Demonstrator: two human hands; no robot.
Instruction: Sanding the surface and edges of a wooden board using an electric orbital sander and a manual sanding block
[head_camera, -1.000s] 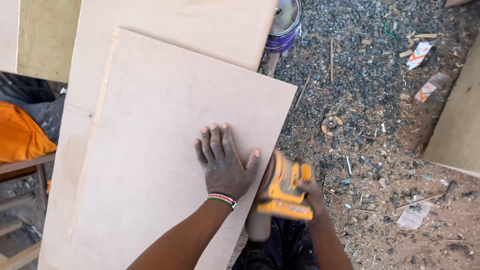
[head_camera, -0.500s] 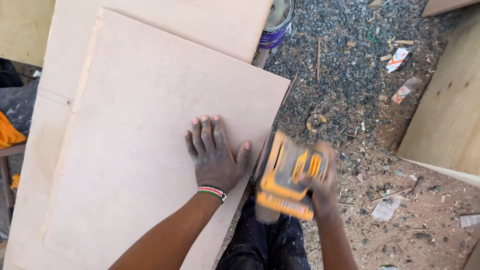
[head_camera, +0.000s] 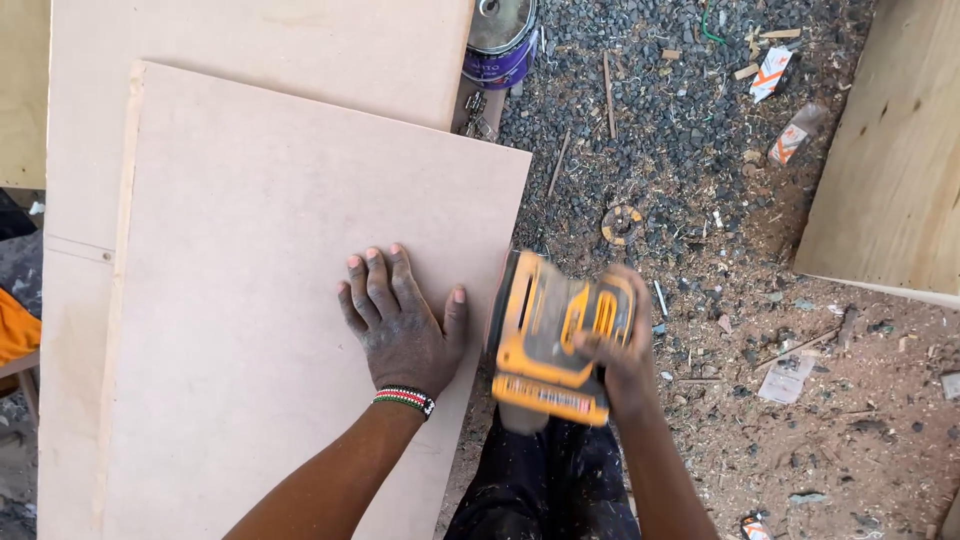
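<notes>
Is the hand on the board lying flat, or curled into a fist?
Flat: the left hand lies palm down on the top board, fingers stretched and spread, beside the yellow sander.

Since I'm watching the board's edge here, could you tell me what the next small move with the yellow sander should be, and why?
Probably slide the yellow sander along the right edge of the top board. The right hand holds the tool against that edge, while the left hand lies flat on the board just beside it, pinning it.
</notes>
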